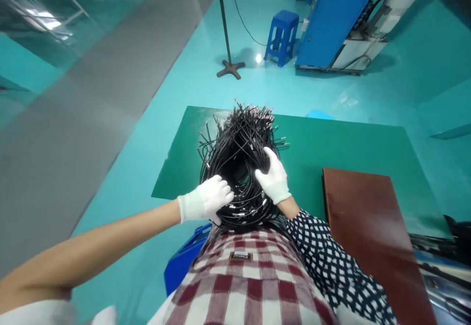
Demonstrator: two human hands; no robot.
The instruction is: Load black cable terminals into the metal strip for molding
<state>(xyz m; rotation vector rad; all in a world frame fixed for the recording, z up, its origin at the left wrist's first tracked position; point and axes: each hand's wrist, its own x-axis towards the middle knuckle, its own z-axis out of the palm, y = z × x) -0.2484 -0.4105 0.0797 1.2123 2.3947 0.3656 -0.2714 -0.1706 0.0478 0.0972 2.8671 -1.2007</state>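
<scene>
A large coiled bundle of thin black cables [235,153] sits on the front part of the green table, close to my apron. Many loose cable ends with small metal tips stick out at its far side. My left hand [211,197], in a white glove, grips the near left side of the coil with its fingers curled over the cables. On the right side of the coil my right hand [274,175], gloved too, has its thumb and fingers around some cables. Their fingertips are partly hidden among the strands.
The green tabletop [305,141] carries a brown board [364,202] to the right. Beyond it stand a black pedestal fan [225,25], a blue stool [282,35] and a blue machine cabinet [327,25]. Something blue [187,256] is at the lower left, beside my apron.
</scene>
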